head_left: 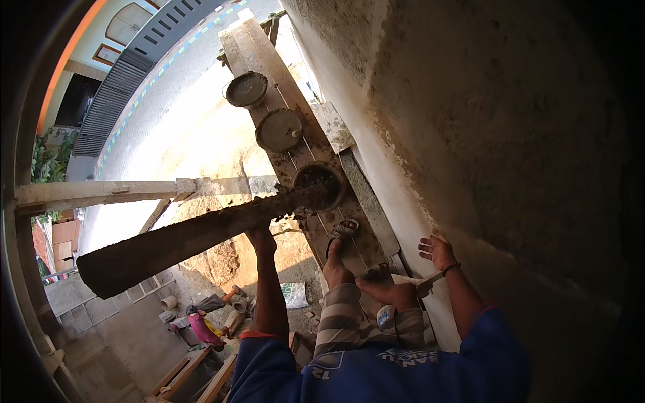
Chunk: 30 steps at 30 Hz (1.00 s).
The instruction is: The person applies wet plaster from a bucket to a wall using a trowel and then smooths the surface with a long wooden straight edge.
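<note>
My left hand [261, 240] grips a long dark board [181, 245] from below, its fingers mostly hidden behind it. Wet mortar clings to the board's narrower-looking end, which lies across a round bucket [324, 180] on the scaffold planks. At the right, my right hand [440, 254] holds nothing; its fingers are apart beside the plastered wall [403, 195]. Whether they touch the wall I cannot tell. Two more round tubs of grey mortar, a middle one [279, 130] and a far one [246, 88], stand farther along the planks.
My feet are on narrow scaffold planks [295, 101] along the wall. A wooden beam [101, 195] crosses at the left. Far below, a person in a pink and yellow top [205, 327] bends near a white sack [293, 295] and timber [218, 379].
</note>
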Available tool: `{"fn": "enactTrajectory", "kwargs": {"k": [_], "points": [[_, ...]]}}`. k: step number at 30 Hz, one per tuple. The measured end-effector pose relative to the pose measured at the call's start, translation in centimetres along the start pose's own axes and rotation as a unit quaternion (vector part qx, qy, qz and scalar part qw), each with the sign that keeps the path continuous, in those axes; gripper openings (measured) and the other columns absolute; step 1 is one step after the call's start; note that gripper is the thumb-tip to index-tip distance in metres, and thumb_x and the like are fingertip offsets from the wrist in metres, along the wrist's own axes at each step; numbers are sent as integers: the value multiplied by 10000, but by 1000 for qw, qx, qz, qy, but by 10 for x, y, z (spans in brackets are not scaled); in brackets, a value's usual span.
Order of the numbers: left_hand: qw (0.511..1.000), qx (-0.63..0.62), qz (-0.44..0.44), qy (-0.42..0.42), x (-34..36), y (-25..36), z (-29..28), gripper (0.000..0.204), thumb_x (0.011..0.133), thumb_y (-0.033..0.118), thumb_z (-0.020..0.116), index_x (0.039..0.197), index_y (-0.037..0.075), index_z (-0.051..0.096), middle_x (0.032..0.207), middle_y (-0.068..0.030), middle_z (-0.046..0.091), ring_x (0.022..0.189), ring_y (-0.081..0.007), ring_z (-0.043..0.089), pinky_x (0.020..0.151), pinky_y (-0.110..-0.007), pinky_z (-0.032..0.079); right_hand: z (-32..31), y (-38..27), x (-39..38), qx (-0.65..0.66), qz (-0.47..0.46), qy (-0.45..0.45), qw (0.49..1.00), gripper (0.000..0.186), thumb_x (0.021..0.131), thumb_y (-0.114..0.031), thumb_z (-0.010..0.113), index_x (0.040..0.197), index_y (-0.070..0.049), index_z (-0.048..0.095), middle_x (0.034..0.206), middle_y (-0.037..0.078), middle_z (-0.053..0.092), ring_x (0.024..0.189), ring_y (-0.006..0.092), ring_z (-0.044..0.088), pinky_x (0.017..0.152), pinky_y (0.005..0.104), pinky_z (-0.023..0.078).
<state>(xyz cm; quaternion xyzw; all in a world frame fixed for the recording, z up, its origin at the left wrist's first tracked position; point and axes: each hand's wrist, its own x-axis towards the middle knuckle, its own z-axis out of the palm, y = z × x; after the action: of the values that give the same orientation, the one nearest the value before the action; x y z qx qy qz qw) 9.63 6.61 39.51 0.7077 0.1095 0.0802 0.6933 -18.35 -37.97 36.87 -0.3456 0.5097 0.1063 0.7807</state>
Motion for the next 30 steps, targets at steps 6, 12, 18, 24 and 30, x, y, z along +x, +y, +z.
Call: {"fn": "enactTrajectory", "kwargs": {"k": [6,12,18,24,30], "points": [[993,-112,-3,-41,11,17,10,223,823,40,634,1032,35,554,996,-35,575,925,-144,542,852,-317,454,-56,59,-48,37,15,73,997,567,903,-159,486,1409,-115,234,1060,171,575,916,316,607,769,473,512],[984,-171,3,-53,25,13,6,213,807,-19,623,996,47,549,971,-28,577,910,-137,547,832,-310,467,-51,100,-70,30,34,75,996,526,874,-138,526,1342,-75,294,974,185,596,808,312,641,686,446,551],[983,-177,-5,-42,13,99,28,274,754,-59,629,992,48,547,943,-28,578,891,-137,555,827,-297,462,-31,92,-98,-24,41,50,998,523,890,-128,525,1367,-74,317,986,182,603,768,283,654,633,412,559],[984,-166,17,-58,13,140,35,498,704,-86,640,1154,41,470,1059,-62,548,964,-181,548,843,-326,476,-6,73,-99,-143,17,79,987,557,848,-108,562,1354,-44,338,922,161,614,742,231,639,599,365,547],[988,-119,-26,-92,1,173,43,530,678,-95,610,1176,24,473,1065,-79,549,982,-202,551,834,-360,488,40,44,-107,-212,-80,10,974,523,881,-157,547,1361,-57,366,970,106,608,779,167,628,656,307,527]]}}
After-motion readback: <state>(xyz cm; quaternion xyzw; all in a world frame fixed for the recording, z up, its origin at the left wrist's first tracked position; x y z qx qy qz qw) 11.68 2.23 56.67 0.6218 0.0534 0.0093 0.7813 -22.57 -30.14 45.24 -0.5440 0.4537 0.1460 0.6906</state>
